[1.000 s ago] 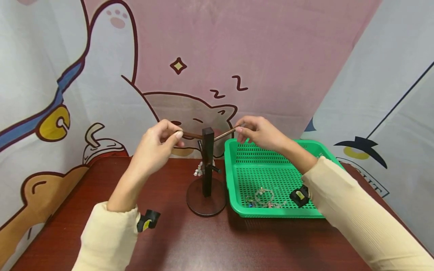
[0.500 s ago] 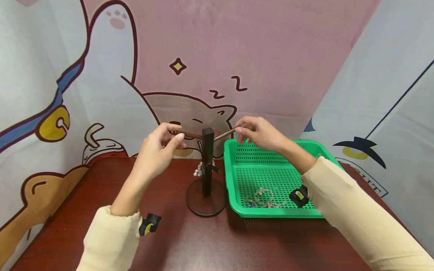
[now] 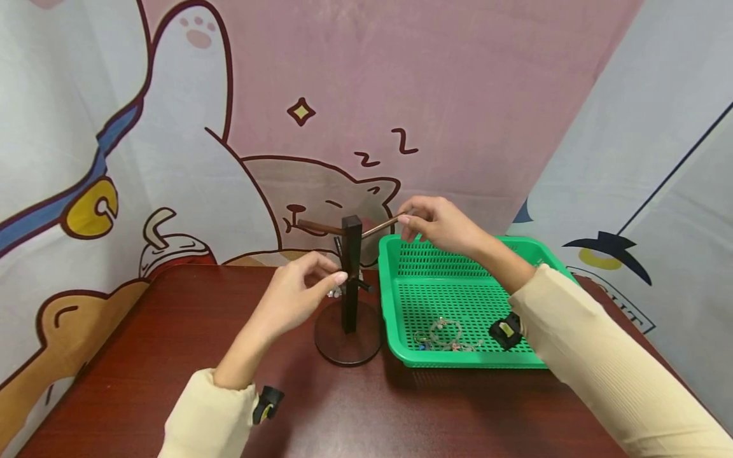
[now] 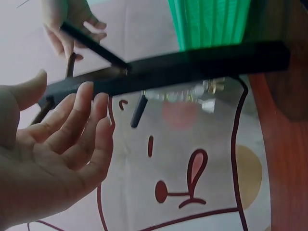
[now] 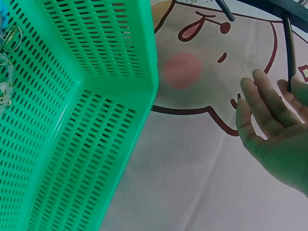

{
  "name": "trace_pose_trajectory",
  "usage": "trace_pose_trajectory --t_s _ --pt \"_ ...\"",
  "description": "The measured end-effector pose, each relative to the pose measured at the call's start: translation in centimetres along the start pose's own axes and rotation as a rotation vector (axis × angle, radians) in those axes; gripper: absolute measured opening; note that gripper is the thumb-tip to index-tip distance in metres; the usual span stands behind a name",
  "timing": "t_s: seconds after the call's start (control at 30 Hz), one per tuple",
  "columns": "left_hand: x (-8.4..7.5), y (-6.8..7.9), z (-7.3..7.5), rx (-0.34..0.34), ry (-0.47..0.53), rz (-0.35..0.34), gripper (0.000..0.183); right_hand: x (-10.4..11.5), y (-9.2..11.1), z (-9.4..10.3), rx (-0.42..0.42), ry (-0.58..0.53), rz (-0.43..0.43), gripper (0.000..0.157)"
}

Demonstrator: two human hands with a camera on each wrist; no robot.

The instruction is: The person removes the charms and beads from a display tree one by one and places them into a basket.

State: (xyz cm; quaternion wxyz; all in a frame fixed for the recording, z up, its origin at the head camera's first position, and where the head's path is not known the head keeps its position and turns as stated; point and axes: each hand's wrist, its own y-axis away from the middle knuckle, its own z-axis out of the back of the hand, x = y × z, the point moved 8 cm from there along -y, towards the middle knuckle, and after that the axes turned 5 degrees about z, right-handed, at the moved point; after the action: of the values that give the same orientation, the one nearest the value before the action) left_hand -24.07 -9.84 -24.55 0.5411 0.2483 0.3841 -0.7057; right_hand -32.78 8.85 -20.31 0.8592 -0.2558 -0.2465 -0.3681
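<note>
A dark wooden stand [image 3: 350,273] with a square post, round base and several pegs stands upright on the table. My right hand [image 3: 443,222] pinches the tip of its upper right peg [image 3: 380,226] between thumb and fingers. Beside the post's left side is my left hand [image 3: 300,289], thumb tip right at the post in the head view. The left wrist view shows its fingers [image 4: 82,120] loosely bent, the thumb apart and nothing held between them. The upper left peg [image 3: 321,227] is bare. A clear beaded bracelet [image 4: 192,94] hangs behind the post, partly hidden.
Right of the stand sits a green plastic basket [image 3: 469,360], its left wall close to the base. Several beaded bracelets [image 3: 446,334] lie in its front left part. A cartoon-printed cloth [image 3: 487,95] hangs behind the reddish-brown table [image 3: 343,407].
My left hand has let go of the upper left peg and moved down and right to the post's middle. The right hand keeps its pinch on the right peg.
</note>
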Motion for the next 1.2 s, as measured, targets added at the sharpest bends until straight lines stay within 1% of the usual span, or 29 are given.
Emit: trace_pose_trajectory --t_s 0.1,0.23,0.33,0.43,0.53,0.67,0.8,0.97,1.2 --pt "-0.3 0.4 -1.1 0.036 -0.002 -0.006 0.022 0.0 0.1 0.1 -0.004 0.013 0.000 0.017" --pt "-0.8 0.9 -2.1 0.051 -0.003 -0.008 0.023 0.3 0.3 0.1 -0.004 0.026 0.007 0.016" --pt "-1.1 1.1 -2.6 0.038 -0.004 -0.008 0.022 0.3 0.5 0.1 0.000 0.036 0.013 0.016" --pt "-1.4 1.2 -2.8 0.001 -0.017 -0.015 0.021 0.4 0.7 0.2 0.002 0.049 0.014 0.016" --pt "-1.7 1.3 -2.8 -0.036 -0.033 -0.013 0.023 0.4 1.1 0.2 -0.001 0.063 0.012 0.016" --pt "-1.8 1.5 -2.6 -0.069 -0.051 0.008 0.025 0.7 1.7 0.3 -0.005 0.079 0.007 0.017" --pt "-1.7 1.7 -2.3 -0.109 -0.073 0.022 0.023 1.1 2.3 0.3 -0.007 0.086 0.024 0.015" --pt "-1.7 2.0 -1.8 -0.149 -0.098 0.008 0.017 1.5 3.0 0.2 0.000 0.064 0.030 0.011" --pt "-1.8 2.2 -1.1 -0.166 -0.120 -0.019 0.010 2.1 4.1 0.0 0.016 0.007 0.026 0.009"
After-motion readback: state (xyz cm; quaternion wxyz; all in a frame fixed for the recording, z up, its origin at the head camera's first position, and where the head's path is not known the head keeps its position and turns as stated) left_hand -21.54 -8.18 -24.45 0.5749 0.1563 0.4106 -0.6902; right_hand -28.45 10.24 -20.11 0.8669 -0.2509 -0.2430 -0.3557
